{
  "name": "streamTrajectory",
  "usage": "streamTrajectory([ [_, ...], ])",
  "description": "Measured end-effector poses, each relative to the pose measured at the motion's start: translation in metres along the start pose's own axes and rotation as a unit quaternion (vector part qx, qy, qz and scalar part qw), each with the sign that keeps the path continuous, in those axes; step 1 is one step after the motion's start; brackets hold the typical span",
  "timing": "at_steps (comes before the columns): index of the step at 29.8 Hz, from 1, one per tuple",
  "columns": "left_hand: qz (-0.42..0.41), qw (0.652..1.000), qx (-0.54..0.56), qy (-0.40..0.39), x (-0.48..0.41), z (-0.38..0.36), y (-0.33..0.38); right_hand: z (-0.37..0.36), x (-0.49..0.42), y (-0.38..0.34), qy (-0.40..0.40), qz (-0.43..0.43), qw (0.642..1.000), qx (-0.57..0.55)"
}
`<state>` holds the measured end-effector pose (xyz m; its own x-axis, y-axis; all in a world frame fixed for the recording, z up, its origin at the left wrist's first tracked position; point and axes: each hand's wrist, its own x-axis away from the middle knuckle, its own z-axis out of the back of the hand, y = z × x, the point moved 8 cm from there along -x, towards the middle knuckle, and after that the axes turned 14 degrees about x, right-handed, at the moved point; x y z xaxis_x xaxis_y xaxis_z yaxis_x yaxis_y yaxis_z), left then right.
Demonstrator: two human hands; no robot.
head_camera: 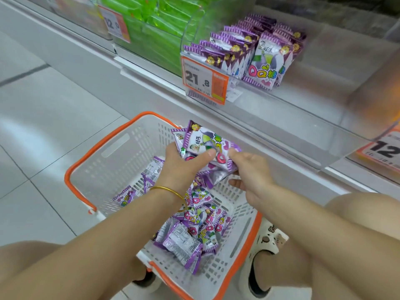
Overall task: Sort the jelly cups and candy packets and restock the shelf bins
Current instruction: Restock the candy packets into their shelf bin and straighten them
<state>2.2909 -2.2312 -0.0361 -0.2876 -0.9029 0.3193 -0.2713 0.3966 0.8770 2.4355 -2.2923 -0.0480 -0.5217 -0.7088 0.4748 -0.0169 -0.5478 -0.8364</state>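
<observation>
The left thumb [205, 154] lies flat across the top of a stack [203, 141] of purple candy packets. The other fingers of that hand curl under the stack's far side and are mostly hidden. The right thumb [234, 153] presses on the stack's right end, and one right finger [236, 182] reaches out beneath it, so the end is pinched between them. How the rest of the right fingers lie cannot be told.

The left hand [184, 163] grips the stack from the left and the right hand [249, 172] from the right. A gold bracelet [168, 190] circles the left wrist. The stack is held just above the far side of the basket [86, 161], which is white with an orange rim.

Inside the basket, more purple packets [194, 230] lie loose in a heap toward its near right corner, and a few are scattered toward its left wall.

Beyond the basket and above it stands a clear shelf bin [303, 68] with upright rows of the same purple packets at its left end. An orange tag [204, 81] reading 21.8 is on its front. To the left of that bin, also beyond the basket, are green packs [155, 29].

A pale slipper [266, 245] stands just beside the basket's right wall. The basket rests on a tiled floor [43, 126].
</observation>
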Motion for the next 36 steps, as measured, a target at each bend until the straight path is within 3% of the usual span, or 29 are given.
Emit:
streamTrajectory([
  [3,-0.038,0.998,0.007,0.043,-0.001,0.006,0.011,-0.01,0.012,-0.01,-0.019,0.075,0.992,0.098],
  [7,-0.016,0.994,0.053,0.089,-0.015,0.023,0.027,-0.005,0.013,-0.028,-0.068,0.098,0.987,0.108],
  [11,-0.025,0.995,-0.013,0.096,-0.023,0.035,0.041,0.007,0.008,-0.04,-0.077,0.166,0.947,0.264],
  [13,-0.019,0.995,-0.045,0.091,-0.023,0.037,0.041,0.009,0.011,-0.052,-0.077,0.219,0.932,0.277],
  [15,-0.017,0.994,-0.085,0.073,-0.023,0.036,0.041,0.009,0.015,-0.064,-0.067,0.279,0.901,0.324],
  [17,-0.013,0.991,-0.128,0.045,-0.022,0.032,0.038,0.009,0.017,-0.073,-0.046,0.332,0.841,0.425],
  [19,0.001,0.983,-0.183,0.014,-0.019,0.026,0.035,0.006,0.018,-0.081,-0.045,0.366,0.802,0.47],
  [24,0.082,0.975,-0.199,-0.064,-0.006,0.008,0.017,-0.001,0.019,-0.09,-0.122,0.371,0.82,0.418],
  [27,0.124,0.974,-0.168,-0.084,-0.003,0.004,0.007,-0.002,0.015,-0.088,-0.092,0.364,0.813,0.445],
  [31,0.169,0.974,-0.108,-0.11,0.002,-0.004,0.005,0.0,0.014,-0.091,-0.07,0.355,0.84,0.403],
  [34,0.169,0.976,-0.085,-0.11,0.003,-0.005,0.003,-0.001,0.016,-0.092,-0.049,0.363,0.841,0.398],
  [36,0.158,0.982,-0.069,-0.078,0.004,-0.002,0.004,0.006,0.01,-0.083,-0.023,0.316,0.881,0.352],
])
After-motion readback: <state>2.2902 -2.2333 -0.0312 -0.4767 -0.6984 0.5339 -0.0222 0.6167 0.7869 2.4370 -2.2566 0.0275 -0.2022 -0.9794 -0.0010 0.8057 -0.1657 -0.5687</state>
